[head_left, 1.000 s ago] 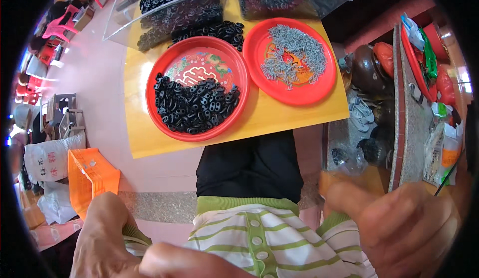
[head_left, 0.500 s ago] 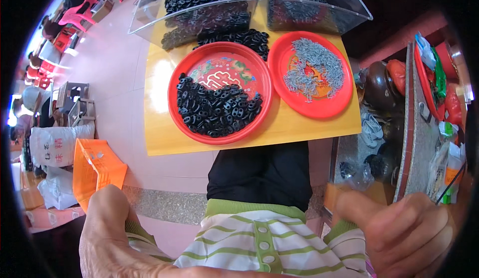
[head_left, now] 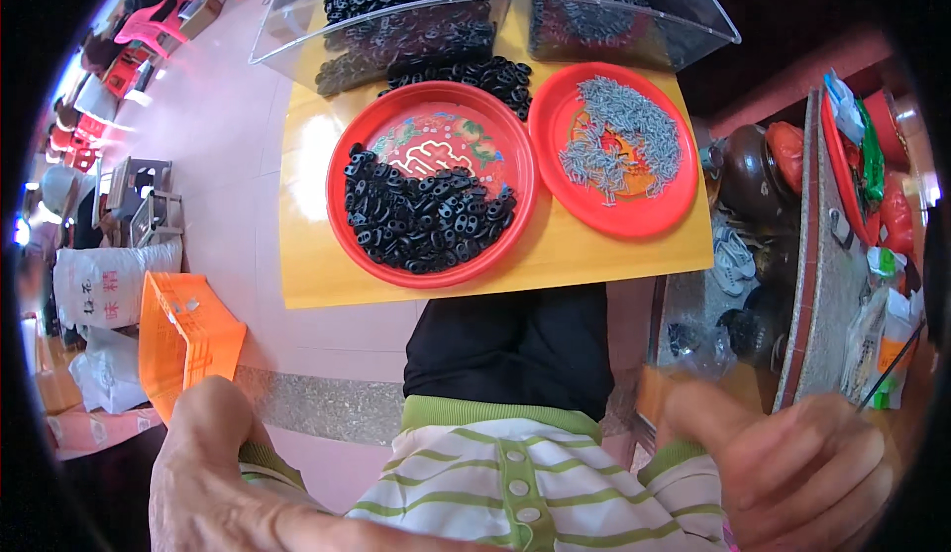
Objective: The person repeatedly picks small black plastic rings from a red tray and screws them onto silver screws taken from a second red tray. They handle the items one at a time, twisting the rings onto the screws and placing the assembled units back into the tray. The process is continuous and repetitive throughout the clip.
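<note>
This looks like an informal hand-work spot in a lived-in room; whether a home or a small shop, I cannot tell. The work side shows in the yellow surface (head_left: 584, 255), with clear tubs (head_left: 279, 52) of black plastic pieces (head_left: 426, 210) and a round red tray (head_left: 624, 217) of small grey pins (head_left: 649, 126). The household side shows in shoes (head_left: 733, 260) and a dark brown jar (head_left: 750, 168) beneath a stone-topped shelf (head_left: 822, 290), pink plastic chairs (head_left: 158, 25), stuffed sacks (head_left: 114, 290) and an orange crate (head_left: 213, 329) on pinkish floor tiles (head_left: 233, 186).
</note>
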{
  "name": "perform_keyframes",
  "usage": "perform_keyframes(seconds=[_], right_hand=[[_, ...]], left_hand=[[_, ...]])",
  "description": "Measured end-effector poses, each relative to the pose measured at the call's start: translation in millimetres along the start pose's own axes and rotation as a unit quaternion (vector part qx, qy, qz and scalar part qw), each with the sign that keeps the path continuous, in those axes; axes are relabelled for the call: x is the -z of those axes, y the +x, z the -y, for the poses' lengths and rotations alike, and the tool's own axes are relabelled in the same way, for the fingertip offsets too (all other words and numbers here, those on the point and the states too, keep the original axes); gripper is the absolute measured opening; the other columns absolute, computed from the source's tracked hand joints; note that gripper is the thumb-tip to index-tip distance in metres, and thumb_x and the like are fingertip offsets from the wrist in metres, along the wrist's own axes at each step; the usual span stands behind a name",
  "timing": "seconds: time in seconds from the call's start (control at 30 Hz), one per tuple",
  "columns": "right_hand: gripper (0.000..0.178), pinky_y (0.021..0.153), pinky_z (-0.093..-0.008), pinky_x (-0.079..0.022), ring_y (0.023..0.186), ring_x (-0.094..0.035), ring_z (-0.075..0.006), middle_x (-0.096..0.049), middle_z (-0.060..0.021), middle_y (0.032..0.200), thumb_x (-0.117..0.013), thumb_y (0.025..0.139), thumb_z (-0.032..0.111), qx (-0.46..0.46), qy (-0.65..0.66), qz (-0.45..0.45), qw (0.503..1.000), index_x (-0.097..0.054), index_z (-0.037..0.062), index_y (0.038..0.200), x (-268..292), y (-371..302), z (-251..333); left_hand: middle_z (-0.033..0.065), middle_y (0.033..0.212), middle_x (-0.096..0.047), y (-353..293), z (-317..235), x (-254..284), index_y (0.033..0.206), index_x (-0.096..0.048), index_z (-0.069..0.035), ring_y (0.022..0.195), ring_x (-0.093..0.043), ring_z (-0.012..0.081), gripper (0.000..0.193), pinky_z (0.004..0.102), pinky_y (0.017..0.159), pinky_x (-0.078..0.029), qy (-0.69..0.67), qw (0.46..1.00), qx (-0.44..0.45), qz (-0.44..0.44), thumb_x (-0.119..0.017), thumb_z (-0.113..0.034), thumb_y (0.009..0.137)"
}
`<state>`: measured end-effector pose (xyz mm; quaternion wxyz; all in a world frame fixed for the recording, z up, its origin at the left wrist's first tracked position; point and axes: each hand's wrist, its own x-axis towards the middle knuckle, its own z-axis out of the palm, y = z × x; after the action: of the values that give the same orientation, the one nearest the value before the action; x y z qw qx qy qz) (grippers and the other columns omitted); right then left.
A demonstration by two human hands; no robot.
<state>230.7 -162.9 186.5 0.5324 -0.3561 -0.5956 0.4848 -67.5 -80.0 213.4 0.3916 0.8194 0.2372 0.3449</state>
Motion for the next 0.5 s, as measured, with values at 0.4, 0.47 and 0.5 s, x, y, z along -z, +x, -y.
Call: perform_keyframes(seconds=[0.4, 0.47, 0.5], right_hand=[[0.017, 0.046, -0.0245, -0.040, 0.064, -0.044, -0.0098, -0.047, 0.0035, 0.075, -0.061, 0.081, 0.010, 0.257, -0.047, -0.116, 0.958, -0.050, 0.0162, 0.092, -36.8, 34.8, -16.6], [0.017, 0.046, -0.0240, -0.040, 0.065, -0.045, -0.0093, -0.049, 0.0039, 0.077, -0.061, 0.081, 0.010, 0.270, -0.040, -0.127, 0.953, -0.052, 0.0166, 0.094, -28.5, 32.8, -13.8], [0.018, 0.046, -0.0237, -0.040, 0.066, -0.046, -0.0091, -0.049, 0.0042, 0.078, -0.061, 0.081, 0.009, 0.277, -0.028, -0.115, 0.953, -0.052, 0.0167, 0.095, -32.1, 34.9, -14.3]], left_hand=[[0.0052, 0.078, -0.061, -8.3, -14.2, -4.9, 0.098, -0.060, -0.008, 0.063, -0.057, 0.0161, 0.024, 0.0307, 0.056, -0.043, 0.096, 0.992, 0.075, -0.036, -0.058, -0.023, 0.079], [0.0030, 0.071, -0.061, -32.8, 3.7, 12.4, 0.089, -0.061, -0.007, 0.059, -0.056, 0.0150, 0.014, 0.0273, 0.052, -0.042, 0.172, 0.984, 0.019, -0.031, -0.060, -0.011, 0.076], [0.0043, 0.076, -0.060, -31.8, 6.1, 17.6, 0.100, -0.058, -0.011, 0.063, -0.057, 0.0160, 0.024, 0.0305, 0.057, -0.043, 0.120, 0.991, -0.058, -0.013, -0.056, -0.025, 0.080]])
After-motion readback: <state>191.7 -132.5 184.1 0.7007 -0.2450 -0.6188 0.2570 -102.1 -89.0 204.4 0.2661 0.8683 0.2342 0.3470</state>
